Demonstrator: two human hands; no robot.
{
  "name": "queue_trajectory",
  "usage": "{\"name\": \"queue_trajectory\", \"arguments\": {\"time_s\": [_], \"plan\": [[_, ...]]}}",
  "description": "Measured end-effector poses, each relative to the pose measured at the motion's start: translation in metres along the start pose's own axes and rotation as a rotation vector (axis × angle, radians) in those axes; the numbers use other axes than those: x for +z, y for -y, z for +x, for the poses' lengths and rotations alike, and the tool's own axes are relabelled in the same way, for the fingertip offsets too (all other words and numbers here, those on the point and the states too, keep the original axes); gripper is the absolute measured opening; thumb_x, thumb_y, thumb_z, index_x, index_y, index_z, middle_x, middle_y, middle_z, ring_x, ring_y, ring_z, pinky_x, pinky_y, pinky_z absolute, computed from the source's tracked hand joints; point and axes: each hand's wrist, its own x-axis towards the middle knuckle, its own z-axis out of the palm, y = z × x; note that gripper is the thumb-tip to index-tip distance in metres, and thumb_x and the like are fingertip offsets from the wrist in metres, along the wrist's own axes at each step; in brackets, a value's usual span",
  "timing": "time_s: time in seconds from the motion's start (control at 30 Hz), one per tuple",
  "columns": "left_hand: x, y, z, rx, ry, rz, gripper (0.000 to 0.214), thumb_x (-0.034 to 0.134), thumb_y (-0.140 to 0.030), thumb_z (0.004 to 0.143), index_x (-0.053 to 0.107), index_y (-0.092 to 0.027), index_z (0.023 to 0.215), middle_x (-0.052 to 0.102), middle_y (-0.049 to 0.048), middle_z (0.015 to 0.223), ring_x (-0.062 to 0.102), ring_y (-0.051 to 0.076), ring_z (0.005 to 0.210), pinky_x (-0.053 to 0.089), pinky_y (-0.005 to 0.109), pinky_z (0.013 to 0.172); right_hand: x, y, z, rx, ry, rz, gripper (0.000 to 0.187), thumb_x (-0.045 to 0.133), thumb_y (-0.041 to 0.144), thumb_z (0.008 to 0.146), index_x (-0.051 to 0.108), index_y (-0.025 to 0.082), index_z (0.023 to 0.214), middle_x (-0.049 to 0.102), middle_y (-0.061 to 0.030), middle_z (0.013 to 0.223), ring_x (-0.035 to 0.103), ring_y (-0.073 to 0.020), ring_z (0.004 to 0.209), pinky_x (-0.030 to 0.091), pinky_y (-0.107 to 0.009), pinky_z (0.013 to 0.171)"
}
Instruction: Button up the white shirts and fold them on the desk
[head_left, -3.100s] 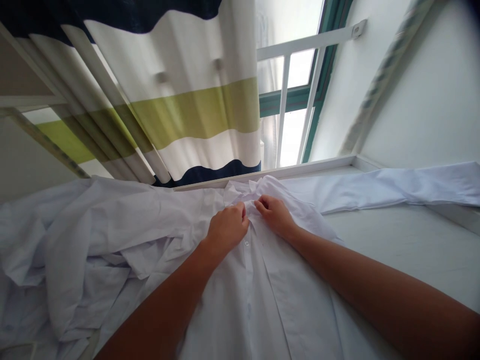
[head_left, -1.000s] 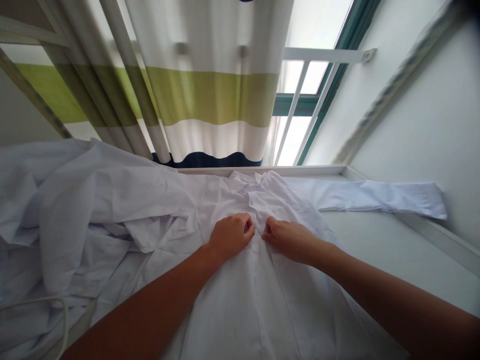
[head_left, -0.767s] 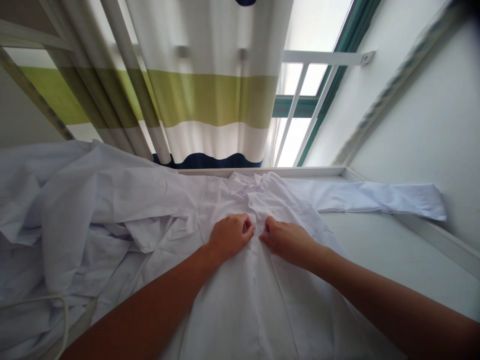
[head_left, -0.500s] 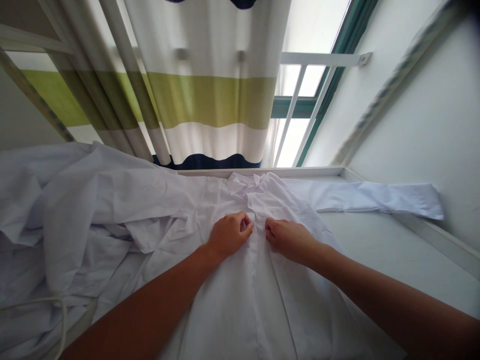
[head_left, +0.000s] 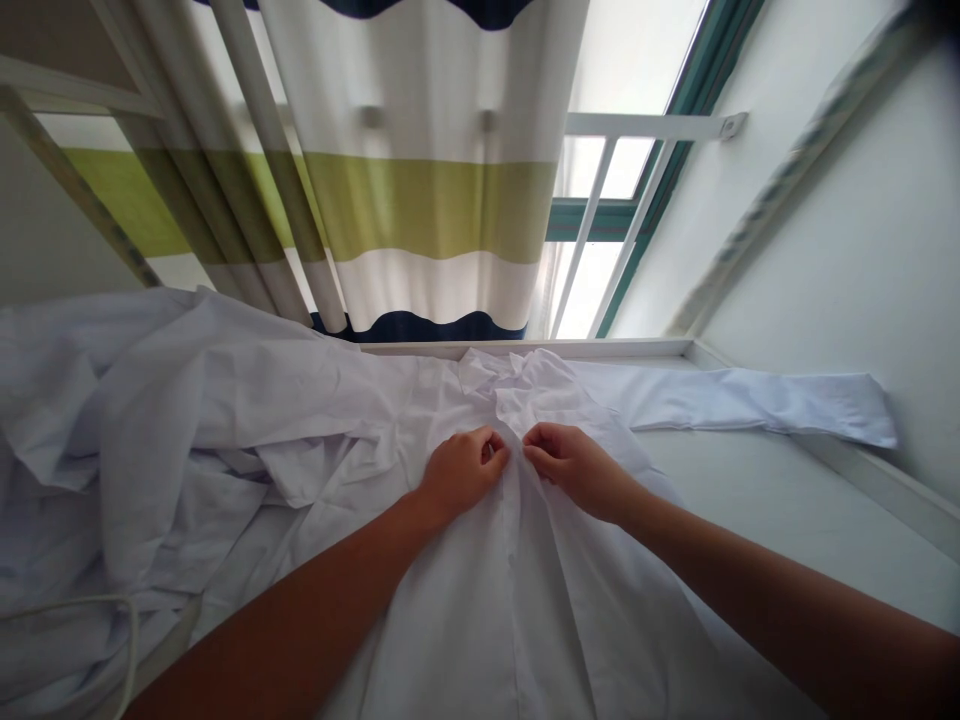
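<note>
A white long-sleeved shirt (head_left: pixel 457 610) lies spread face up in front of me, collar at the far side. One sleeve stretches out to the right. My left hand (head_left: pixel 466 465) pinches the front placket a little below the collar, fingers curled and thumb against the forefinger. Close beside it, my right hand (head_left: pixel 574 468) pinches the other front edge, lifting the cloth slightly between the two hands. Any button there is hidden by my fingers.
Crumpled white cloth (head_left: pixel 150 430) is heaped at the left, with a pale cable (head_left: pixel 131 640) near it. A striped curtain (head_left: pixel 427 210), a white railing (head_left: pixel 652 126) and a window stand beyond. A white wall (head_left: pixel 862 250) bounds the right.
My right hand has moved slightly left and up, closer to my left hand, drawing the shirt's front edge with it. The view has shifted slightly.
</note>
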Motion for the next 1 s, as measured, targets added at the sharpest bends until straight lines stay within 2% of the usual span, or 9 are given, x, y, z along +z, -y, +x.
{"name": "queue_trajectory", "arguments": {"time_s": [0.1,0.17,0.27,0.37,0.6,1.0], "plan": [[0.002,0.002,0.001,0.012,0.002,-0.126,0.015,0.054,-0.03,0.089,0.062,-0.021,0.081,0.061,-0.002,0.07,0.053,0.015,0.066,0.034,0.027,0.061,0.011,-0.002,0.006,-0.097,-0.079,-0.101,0.012,0.055,0.028,0.087,0.061,0.021,0.081,0.062,0.0006,0.072,0.054,-0.0162,0.068,0.04,-0.029,0.064],[0.003,0.003,0.003,0.006,-0.007,-0.209,0.015,0.053,-0.029,0.089,0.061,-0.02,0.08,0.059,-0.0023,0.069,0.053,0.015,0.066,0.035,0.027,0.062,0.017,-0.004,0.009,-0.143,-0.108,-0.091,0.011,0.055,0.028,0.088,0.061,0.021,0.083,0.062,0.0005,0.075,0.054,-0.0163,0.07,0.04,-0.03,0.066],[0.004,0.004,0.004,-0.013,-0.031,-0.301,0.018,0.054,-0.03,0.09,0.058,-0.019,0.076,0.057,-0.0021,0.07,0.052,0.015,0.068,0.037,0.027,0.064,0.022,-0.012,0.011,-0.213,-0.166,0.004,0.01,0.054,0.028,0.09,0.06,0.02,0.086,0.059,0.0012,0.076,0.052,-0.0157,0.071,0.04,-0.029,0.067],[0.004,0.004,0.005,-0.039,-0.038,-0.378,0.019,0.056,-0.033,0.09,0.057,-0.019,0.077,0.056,-0.0023,0.072,0.051,0.014,0.069,0.038,0.027,0.066,0.024,-0.022,0.012,-0.252,-0.17,0.144,0.012,0.055,0.031,0.092,0.059,0.02,0.089,0.057,0.0013,0.079,0.05,-0.0149,0.072,0.04,-0.029,0.068],[0.005,-0.001,0.003,-0.078,-0.002,-0.512,0.022,0.057,-0.036,0.091,0.055,-0.018,0.078,0.05,-0.004,0.068,0.044,0.012,0.065,0.036,0.026,0.063,0.017,-0.034,0.019,-0.153,-0.009,0.361,0.018,0.062,0.036,0.091,0.06,0.019,0.085,0.051,0.0031,0.073,0.042,-0.0124,0.066,0.035,-0.026,0.061],[0.005,-0.006,0.005,-0.127,0.02,-0.47,0.026,0.057,-0.041,0.093,0.057,-0.018,0.08,0.052,-0.0029,0.071,0.046,0.013,0.068,0.038,0.026,0.064,0.011,-0.031,0.018,-0.147,-0.007,0.368,0.014,0.062,0.031,0.089,0.064,0.018,0.084,0.059,0.0012,0.075,0.049,-0.0137,0.07,0.04,-0.026,0.065]]}}
